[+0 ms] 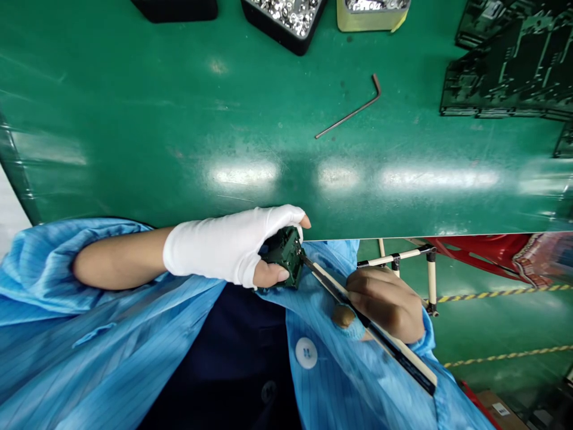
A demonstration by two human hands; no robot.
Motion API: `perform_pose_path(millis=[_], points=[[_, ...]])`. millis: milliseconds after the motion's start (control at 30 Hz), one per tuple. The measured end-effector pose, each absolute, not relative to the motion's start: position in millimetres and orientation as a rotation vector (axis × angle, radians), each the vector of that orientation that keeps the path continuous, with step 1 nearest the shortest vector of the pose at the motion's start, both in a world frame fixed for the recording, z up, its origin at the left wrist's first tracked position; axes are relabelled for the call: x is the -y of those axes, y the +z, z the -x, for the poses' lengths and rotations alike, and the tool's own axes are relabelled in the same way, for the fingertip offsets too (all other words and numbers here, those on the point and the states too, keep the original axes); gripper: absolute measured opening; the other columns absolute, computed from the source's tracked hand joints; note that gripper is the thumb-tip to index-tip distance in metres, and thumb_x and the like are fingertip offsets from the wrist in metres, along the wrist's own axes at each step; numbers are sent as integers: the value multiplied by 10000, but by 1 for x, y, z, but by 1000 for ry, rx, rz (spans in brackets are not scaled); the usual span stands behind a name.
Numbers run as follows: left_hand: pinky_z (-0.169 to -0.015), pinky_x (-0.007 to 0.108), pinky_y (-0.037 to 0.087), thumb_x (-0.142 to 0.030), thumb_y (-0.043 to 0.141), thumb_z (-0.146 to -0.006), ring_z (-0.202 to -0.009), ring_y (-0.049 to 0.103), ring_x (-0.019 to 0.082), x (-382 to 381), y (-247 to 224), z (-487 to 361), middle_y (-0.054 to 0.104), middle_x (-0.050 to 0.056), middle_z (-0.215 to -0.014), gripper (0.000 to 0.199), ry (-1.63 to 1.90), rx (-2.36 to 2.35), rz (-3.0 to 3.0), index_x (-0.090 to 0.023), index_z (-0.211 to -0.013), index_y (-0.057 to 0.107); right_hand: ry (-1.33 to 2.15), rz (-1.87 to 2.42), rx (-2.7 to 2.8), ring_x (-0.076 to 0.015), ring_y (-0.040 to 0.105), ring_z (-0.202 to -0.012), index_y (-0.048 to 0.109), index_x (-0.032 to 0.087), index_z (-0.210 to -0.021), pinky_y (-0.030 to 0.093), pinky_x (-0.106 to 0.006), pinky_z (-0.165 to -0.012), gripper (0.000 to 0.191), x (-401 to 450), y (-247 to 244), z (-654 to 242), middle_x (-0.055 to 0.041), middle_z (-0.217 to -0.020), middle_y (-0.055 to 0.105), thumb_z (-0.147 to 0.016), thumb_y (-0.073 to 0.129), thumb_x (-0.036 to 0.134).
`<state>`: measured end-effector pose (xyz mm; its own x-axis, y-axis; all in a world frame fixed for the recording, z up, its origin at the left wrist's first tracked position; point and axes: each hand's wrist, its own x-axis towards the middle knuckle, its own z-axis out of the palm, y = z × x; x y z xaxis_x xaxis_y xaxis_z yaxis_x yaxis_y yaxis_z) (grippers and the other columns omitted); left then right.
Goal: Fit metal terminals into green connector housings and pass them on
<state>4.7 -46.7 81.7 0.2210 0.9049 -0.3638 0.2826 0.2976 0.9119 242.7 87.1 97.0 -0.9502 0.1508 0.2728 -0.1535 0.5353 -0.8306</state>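
Observation:
My left hand (233, 248), in a white glove with bare fingertips, grips a small dark green block (286, 254) just below the table edge. The thumb lies on the block's near side and the fingers curl over its far side. In my right hand (385, 301) is a long tool (398, 349) with black and cream sides, like tweezers. Its narrow tip meets the block's right face, where small metal parts show. A light blue band wraps a finger of my right hand.
A hex key (351, 116) lies on the green table (156, 131). Along the far edge stand a black tray (299, 45) and a yellowish tray (371, 22), both with small metal parts. Dark green circuit boards (514, 71) lie far right. A red chair (483, 248) stands below.

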Motion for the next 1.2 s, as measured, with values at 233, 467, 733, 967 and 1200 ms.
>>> perform_pose_path(millis=[233,467,733,967,1200], points=[[-730,352,512,-558,578,-807,-860,627,239,46,83,-4,634,76,-1055,568,653,-1327,-1257,-203,-1233,456,1406,-24,2426,-127,477,-569,507,211,-948,446,-248,-509,53,-87,94,-241,24,-646,483,-974,473,180],[-784,374,521,-575,597,-800,-899,627,255,47,81,-5,632,80,-1097,579,643,-1314,-1240,-233,-1240,440,1350,-11,2341,-116,448,-564,514,213,-955,425,-238,-505,63,-84,88,-243,39,-651,452,-984,460,224],[-764,372,519,-560,586,-814,-883,617,247,46,82,-4,628,105,-1122,568,651,-1299,-1254,-205,-1233,443,1313,-72,2407,-159,516,-601,560,170,-948,499,-297,-547,137,-88,99,-244,-19,-724,540,-973,427,197],[-750,370,524,-552,587,-822,-879,621,249,45,83,-4,638,100,-1104,545,664,-1306,-1262,-225,-1235,445,1360,-99,2435,-180,514,-601,561,147,-1015,493,-325,-536,151,-89,99,-245,-35,-708,545,-975,426,202],[-755,369,523,-571,579,-818,-881,622,249,45,83,-4,636,102,-1115,561,651,-1316,-1263,-214,-1231,447,1351,-44,2436,-158,470,-569,536,187,-1006,428,-290,-496,138,-86,100,-240,4,-672,495,-996,411,245]])
